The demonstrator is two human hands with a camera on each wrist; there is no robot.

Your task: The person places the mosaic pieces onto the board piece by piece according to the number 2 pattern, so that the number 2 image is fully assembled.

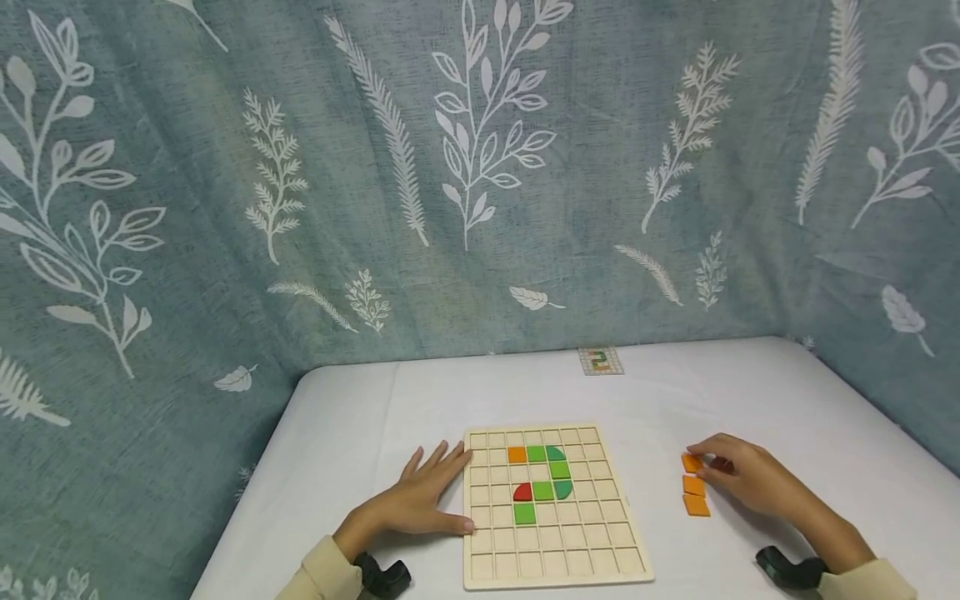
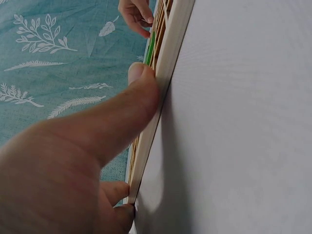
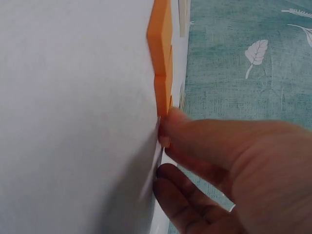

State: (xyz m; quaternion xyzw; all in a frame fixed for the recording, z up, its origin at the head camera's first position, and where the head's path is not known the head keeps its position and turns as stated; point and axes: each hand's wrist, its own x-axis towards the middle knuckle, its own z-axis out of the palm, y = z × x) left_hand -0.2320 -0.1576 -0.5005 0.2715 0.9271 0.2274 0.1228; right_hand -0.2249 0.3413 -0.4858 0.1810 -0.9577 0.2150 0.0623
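A pale wooden grid board (image 1: 592,542) lies on the white table, with an orange square, several green squares, teal quarter-rounds and a red quarter-round (image 1: 522,493) in its cells. My left hand (image 1: 420,504) spreads its fingers along the board's left edge; in the left wrist view the thumb (image 2: 122,105) presses its side. Right of the board, three orange square tiles stand in a short column. My right hand (image 1: 750,475) pinches the farthest orange tile (image 1: 690,462) between thumb and fingers, partly hiding it. Nearer me are the middle tile (image 1: 693,486) and the closest tile (image 1: 697,506).
A small card (image 1: 601,361) printed with a coloured grid pattern lies at the table's back edge. Behind it hangs a blue-green curtain (image 1: 420,308) with white leaf prints. Dark wrist straps (image 1: 791,571) sit at both cuffs.
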